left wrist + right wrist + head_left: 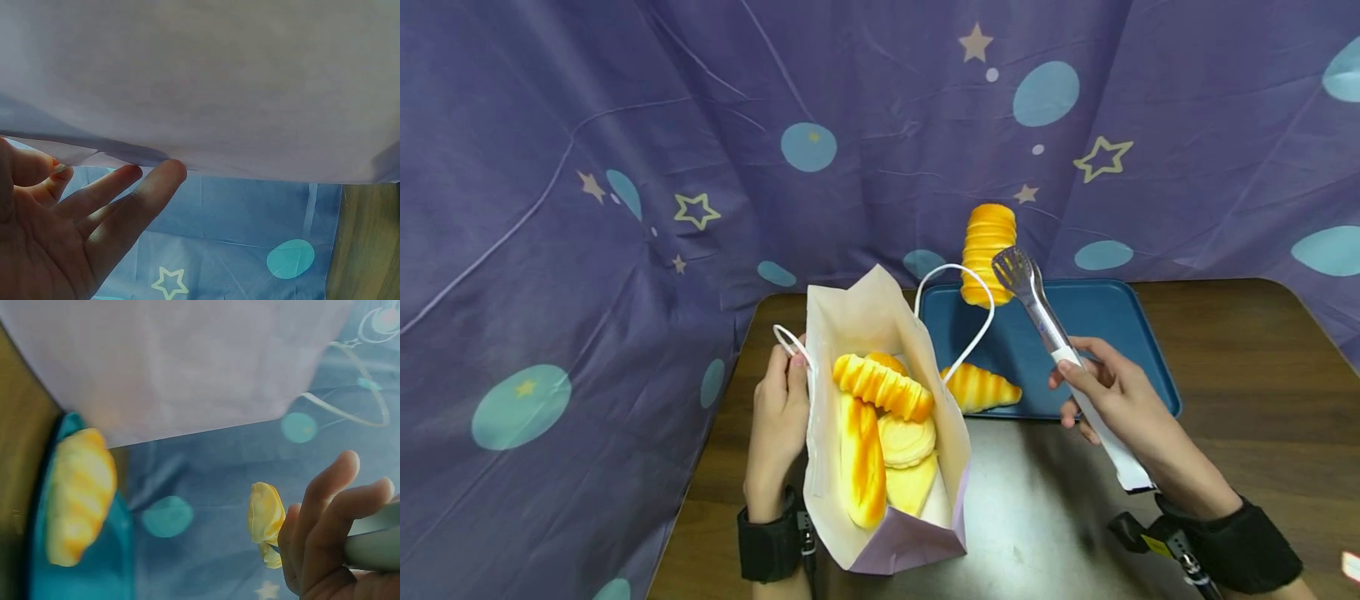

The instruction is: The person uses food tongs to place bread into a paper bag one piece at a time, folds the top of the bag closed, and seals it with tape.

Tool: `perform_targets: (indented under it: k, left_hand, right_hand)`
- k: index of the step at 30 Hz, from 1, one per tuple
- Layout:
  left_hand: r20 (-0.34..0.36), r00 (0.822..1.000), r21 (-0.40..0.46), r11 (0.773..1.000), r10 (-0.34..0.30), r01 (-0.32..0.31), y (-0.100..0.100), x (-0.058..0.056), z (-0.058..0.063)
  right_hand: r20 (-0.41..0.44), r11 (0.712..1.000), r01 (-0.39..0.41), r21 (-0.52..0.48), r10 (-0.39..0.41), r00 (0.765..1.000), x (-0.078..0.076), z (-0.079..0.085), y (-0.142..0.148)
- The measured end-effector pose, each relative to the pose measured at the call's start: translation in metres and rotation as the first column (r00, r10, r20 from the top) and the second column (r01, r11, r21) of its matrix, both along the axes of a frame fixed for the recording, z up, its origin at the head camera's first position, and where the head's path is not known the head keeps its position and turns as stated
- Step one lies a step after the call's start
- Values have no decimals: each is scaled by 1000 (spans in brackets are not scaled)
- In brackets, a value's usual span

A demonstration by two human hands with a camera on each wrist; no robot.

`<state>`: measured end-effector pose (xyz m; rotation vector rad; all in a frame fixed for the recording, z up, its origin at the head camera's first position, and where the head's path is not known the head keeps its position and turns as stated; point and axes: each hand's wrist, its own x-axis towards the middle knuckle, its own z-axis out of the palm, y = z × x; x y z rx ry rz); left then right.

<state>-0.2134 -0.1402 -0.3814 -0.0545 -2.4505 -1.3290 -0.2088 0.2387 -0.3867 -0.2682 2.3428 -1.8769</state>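
A lilac paper bag [917, 537] with a white inside and white cord handles stands open on the table. Inside lie several breads: a ridged roll [883, 387], a long bun [862, 462], a round spiral bread [907, 440] and others partly covered. My left hand [777, 417] pinches the bag's left rim beside its handle; in the left wrist view some fingertips [172, 172] touch the paper. With my right hand [1108, 392] I grip white-handled metal tongs [1037, 308]. At their tip, a ridged yellow bread roll [987, 242] is held upright above the tray's back edge.
A blue tray [1090, 308] lies behind and right of the bag on the wooden table [1240, 350]. A croissant-shaped bread [983, 389] sits near its front left. A silvery mat [1030, 500] covers the front. Behind hangs a purple patterned curtain [880, 100].
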Motion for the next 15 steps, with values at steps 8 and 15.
perform_targets:
  k: [8, 15]
  left_hand:
    - [-15, 1000, -4, 1000, 8, -8, 1, -2, 0]
    - [-19, 1000, -14, 1000, 16, -17, 1, -2, 1]
  right_hand:
    - [-166, 977, -44, -207, 9, 986, 21, 39, 6]
    - [-273, 966, -82, -244, 12, 962, 43, 64, 0]
